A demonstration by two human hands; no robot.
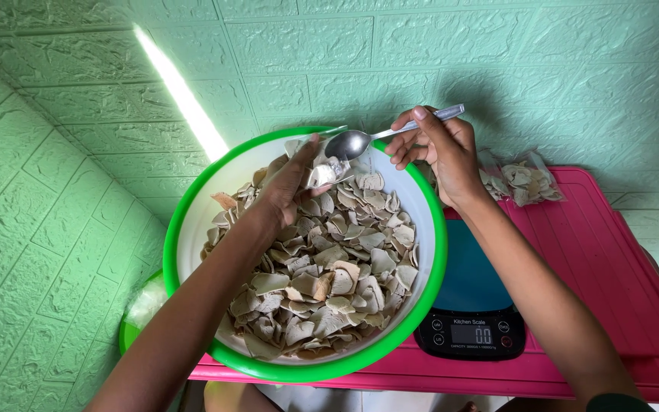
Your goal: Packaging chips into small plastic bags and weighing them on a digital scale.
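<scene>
The left hand (293, 181) reaches across the round white plastic basin with a bright green rim (192, 221) and closes its fingers on a small clear plastic bag (322, 174), held at the far side of the basin just above the heap of pale beige curled chips (329, 275). The right hand (436, 149) pinches the handle of a shiny metal spoon (360, 141); the bowl of the spoon is empty and sits touching or just above the mouth of the bag.

1. Keep the bag mouth open and directly over the basin, so that any chips that slip fall back onto the heap.
2. Load the spoon lightly; the chips look thin and brittle, and probably crack under pressure.
3. Tip the spoon inside the bag mouth, not above it.

The black digital kitchen scale (470, 332) stands on the pink plastic table (612, 252), just beside the basin. 1 filled clear bag of chips (524, 179) lies near the green embossed wall (497, 53).
</scene>
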